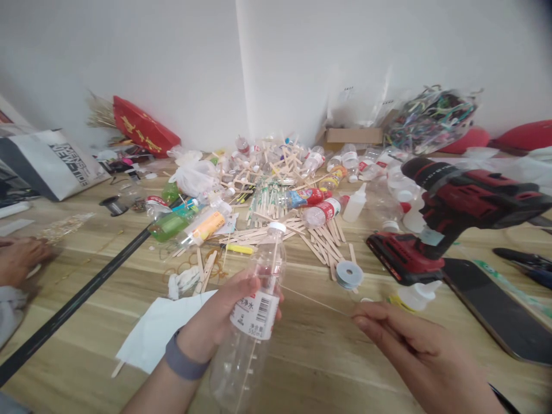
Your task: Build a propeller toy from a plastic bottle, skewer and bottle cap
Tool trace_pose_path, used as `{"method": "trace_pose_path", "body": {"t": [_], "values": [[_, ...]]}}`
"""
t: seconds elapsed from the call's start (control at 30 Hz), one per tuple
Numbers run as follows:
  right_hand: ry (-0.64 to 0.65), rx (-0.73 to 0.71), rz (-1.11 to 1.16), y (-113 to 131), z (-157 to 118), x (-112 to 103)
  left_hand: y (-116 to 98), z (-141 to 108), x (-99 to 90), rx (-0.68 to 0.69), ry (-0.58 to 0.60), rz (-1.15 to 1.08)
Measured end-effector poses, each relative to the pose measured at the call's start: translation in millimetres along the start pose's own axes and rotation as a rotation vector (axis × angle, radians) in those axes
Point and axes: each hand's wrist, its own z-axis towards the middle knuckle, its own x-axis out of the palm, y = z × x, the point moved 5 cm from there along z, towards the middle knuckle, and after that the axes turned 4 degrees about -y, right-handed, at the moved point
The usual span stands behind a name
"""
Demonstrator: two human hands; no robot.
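My left hand [233, 310] is wrapped round a clear plastic bottle [254, 351] with a white cap and a white label, tilted with its cap pointing away from me. To the right, my right hand [401, 339] pinches the end of a thin pale string [317, 301]. The string stretches from the bottle's side near my left thumb to my right fingertips. A spool [349, 275] lies on the table just beyond my right hand. Under my left forearm is a white sheet [159, 328].
A red and black power drill [466, 201] and a phone [495, 310] lie at the right. Wooden sticks [323, 244] and plastic bottles [207, 221] are heaped ahead. A black strip [86, 293] crosses the left side, near another person's hand [21, 259].
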Motion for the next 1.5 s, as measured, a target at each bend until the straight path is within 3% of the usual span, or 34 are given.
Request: {"method": "trace_pose_path", "body": {"t": [0.2,0.43,0.57,0.7,0.8,1.03,1.17,1.37,1.5], "values": [[-0.060,0.002,-0.034,-8,-2,-11,-2,1,8.3,0.021,0.000,0.078],[0.041,-0.002,0.051,11,-1,3,1,0,11.4,-0.026,-0.058,0.173],[0.058,-0.099,0.285,33,2,8,4,3,15.5,-0.044,-0.058,0.217],[0.336,0.108,0.696,42,-2,35,10,5,16.0,-0.084,-0.057,0.266],[0.366,0.191,0.835,44,-3,50,16,3,17.3,-0.123,0.017,0.219],[0.214,0.205,0.587,32,-2,50,9,-6,17.2,-0.085,-0.024,0.115],[0.219,0.176,0.478,28,-6,42,6,-5,15.3,-0.092,-0.033,0.106],[0.147,0.094,0.353,26,-7,25,2,-1,12.1,-0.022,-0.023,0.223],[0.119,0.066,0.383,28,-7,26,1,0,12.5,-0.018,-0.093,0.307]]}}
